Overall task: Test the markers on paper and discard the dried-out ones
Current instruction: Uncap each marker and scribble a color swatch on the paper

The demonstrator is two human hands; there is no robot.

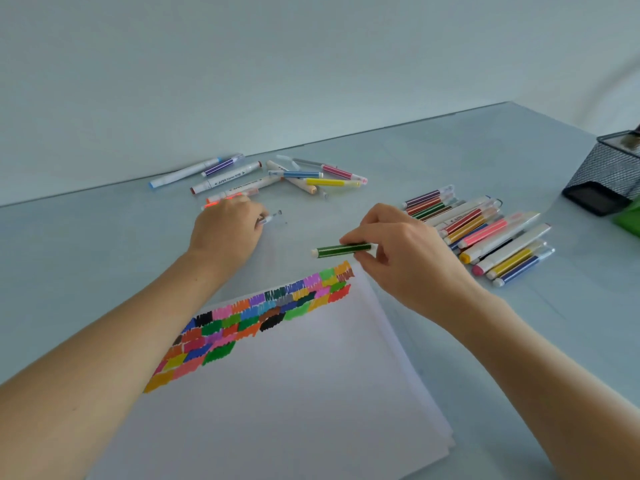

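Observation:
My right hand [398, 251] pinches a green striped marker [337, 250] near one end and holds it level just above the top right corner of the white paper [294, 375]. The paper carries rows of coloured scribble patches [263, 317] along its upper edge. My left hand [225, 230] lies knuckles-up on the table past the paper and grips a small clear marker cap [268, 220], which sticks out to the right of its fingers. An orange marker [221, 201] lies just beyond that hand.
A loose group of markers [277, 176] lies near the table's far edge by the wall. A bigger pile of markers [485, 233] sits to the right of my right hand. A black mesh holder [609, 174] stands at the far right, something green beside it.

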